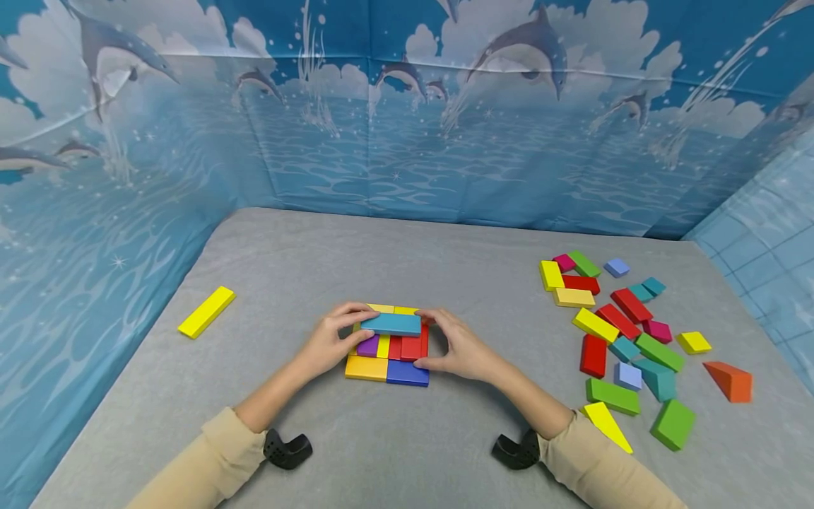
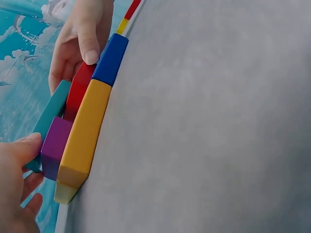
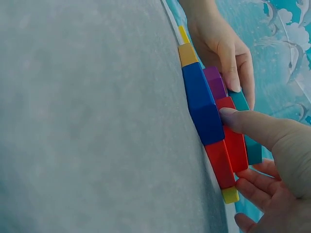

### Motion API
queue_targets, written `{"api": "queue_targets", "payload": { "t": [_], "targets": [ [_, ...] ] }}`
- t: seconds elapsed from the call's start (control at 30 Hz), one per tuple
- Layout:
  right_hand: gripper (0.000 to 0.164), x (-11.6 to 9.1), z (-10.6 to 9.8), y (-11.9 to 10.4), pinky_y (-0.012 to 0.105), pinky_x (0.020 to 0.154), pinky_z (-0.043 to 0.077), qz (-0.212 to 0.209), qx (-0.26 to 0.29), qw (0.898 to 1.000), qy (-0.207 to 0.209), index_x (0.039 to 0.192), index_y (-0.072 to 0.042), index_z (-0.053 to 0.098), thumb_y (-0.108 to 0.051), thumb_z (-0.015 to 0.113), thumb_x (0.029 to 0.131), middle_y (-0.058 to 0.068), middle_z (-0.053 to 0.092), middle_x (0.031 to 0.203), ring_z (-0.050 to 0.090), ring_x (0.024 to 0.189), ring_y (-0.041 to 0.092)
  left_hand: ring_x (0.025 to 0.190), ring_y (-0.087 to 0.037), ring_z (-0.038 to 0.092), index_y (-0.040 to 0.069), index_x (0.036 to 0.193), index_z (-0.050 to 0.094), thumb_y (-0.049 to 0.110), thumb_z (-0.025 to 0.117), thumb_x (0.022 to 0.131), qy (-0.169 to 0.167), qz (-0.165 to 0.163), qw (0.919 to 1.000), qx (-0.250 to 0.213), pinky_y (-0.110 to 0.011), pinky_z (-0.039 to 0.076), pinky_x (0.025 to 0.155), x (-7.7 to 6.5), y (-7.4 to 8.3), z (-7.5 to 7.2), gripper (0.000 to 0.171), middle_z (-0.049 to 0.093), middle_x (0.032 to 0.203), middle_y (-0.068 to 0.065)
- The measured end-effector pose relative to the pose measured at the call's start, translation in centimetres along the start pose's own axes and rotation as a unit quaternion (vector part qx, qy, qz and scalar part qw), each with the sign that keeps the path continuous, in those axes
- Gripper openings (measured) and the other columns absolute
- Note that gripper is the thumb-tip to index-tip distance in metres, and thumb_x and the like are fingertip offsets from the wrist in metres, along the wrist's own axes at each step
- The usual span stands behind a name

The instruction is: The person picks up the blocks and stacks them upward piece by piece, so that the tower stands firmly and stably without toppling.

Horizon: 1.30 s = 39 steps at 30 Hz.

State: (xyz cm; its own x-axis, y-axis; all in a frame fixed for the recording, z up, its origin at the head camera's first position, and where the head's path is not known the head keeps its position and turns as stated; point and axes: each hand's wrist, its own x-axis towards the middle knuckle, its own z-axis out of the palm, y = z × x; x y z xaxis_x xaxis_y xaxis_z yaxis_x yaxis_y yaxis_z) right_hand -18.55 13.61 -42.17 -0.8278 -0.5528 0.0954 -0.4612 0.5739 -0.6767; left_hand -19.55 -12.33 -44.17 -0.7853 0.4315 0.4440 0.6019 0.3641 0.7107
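A flat, layered stack of coloured blocks lies on the grey cloth in front of me. Its near edge is a yellow-orange block [image 1: 367, 368] beside a blue block [image 1: 408, 373]. A purple block [image 2: 57, 147] and red blocks [image 3: 234, 140] show in the layer above. My left hand [image 1: 333, 335] pinches a long teal block [image 1: 392, 324] by its left end, across the top of the stack. My right hand [image 1: 461, 348] spans the stack's right end. Its thumb touches a red block just above the blue one, with the other fingers around the far side, partly hidden.
Many loose blocks lie on the right, among them a green block [image 1: 612, 396], a red block [image 1: 593, 355] and an orange wedge [image 1: 728, 382]. One long yellow block [image 1: 206, 312] lies at the left. A dolphin-print curtain [image 1: 407, 141] hangs behind the table [image 1: 305, 254].
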Motion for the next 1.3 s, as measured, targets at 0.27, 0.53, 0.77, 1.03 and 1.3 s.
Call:
{"api": "queue_targets", "payload": {
  "t": [0.27, 0.53, 0.77, 1.03, 1.3],
  "targets": [
    [0.073, -0.1, 0.1, 0.0, 0.043, 0.092, 0.041, -0.005, -0.001, 1.000, 0.004, 0.134, -0.008, 0.040, -0.028, 0.077, 0.073, 0.005, 0.051, 0.115, 0.047, 0.107, 0.022, 0.110, -0.025, 0.051, 0.002, 0.115, 0.063, 0.006, 0.065, 0.083, -0.016, -0.042, 0.9988, -0.018, -0.041, 0.041, 0.095, 0.1, 0.4, 0.3, 0.032, 0.057, 0.116, -0.012],
    [0.073, -0.1, 0.1, 0.0, 0.044, 0.092, 0.040, -0.004, -0.005, 1.000, 0.007, 0.133, -0.008, 0.041, -0.028, 0.077, 0.073, 0.005, 0.051, 0.115, 0.047, 0.107, 0.022, 0.108, -0.032, 0.050, -0.004, 0.114, 0.061, -0.001, 0.063, 0.083, -0.013, -0.035, 0.9990, -0.023, -0.045, 0.041, 0.093, 0.1, 2.3, -0.2, 0.031, 0.055, 0.115, -0.019],
    [0.073, 0.0, 0.1, 0.0, 0.046, 0.094, 0.037, -0.002, -0.008, 1.000, 0.007, 0.133, -0.009, 0.041, -0.029, 0.077, 0.073, 0.004, 0.051, 0.115, 0.047, 0.107, 0.022, 0.121, -0.023, 0.041, 0.014, 0.127, 0.055, 0.019, 0.074, 0.077, -0.065, -0.059, 0.9955, -0.035, -0.047, 0.034, 0.100, -0.6, -0.1, -0.3, 0.054, 0.047, 0.129, -0.006],
    [0.073, 0.0, 0.2, -0.1, 0.046, 0.092, 0.039, -0.002, -0.014, 1.000, 0.011, 0.133, -0.009, 0.041, -0.030, 0.076, 0.073, 0.004, 0.052, 0.116, 0.047, 0.107, 0.021, 0.122, -0.026, 0.040, 0.011, 0.130, 0.052, 0.019, 0.079, 0.071, -0.082, -0.058, 0.9943, -0.036, -0.049, 0.032, 0.100, -0.8, -0.6, -0.3, 0.065, 0.045, 0.131, -0.009],
    [0.072, 0.0, 0.3, -0.1, 0.047, 0.093, 0.037, 0.000, -0.020, 1.000, 0.014, 0.133, -0.009, 0.042, -0.030, 0.077, 0.073, 0.004, 0.052, 0.116, 0.047, 0.107, 0.021, 0.114, -0.030, 0.047, 0.000, 0.127, 0.051, 0.006, 0.077, 0.071, -0.085, -0.068, 0.9935, -0.033, -0.047, 0.037, 0.098, -0.4, 1.8, -0.9, 0.061, 0.045, 0.128, -0.018]
  ]
}}
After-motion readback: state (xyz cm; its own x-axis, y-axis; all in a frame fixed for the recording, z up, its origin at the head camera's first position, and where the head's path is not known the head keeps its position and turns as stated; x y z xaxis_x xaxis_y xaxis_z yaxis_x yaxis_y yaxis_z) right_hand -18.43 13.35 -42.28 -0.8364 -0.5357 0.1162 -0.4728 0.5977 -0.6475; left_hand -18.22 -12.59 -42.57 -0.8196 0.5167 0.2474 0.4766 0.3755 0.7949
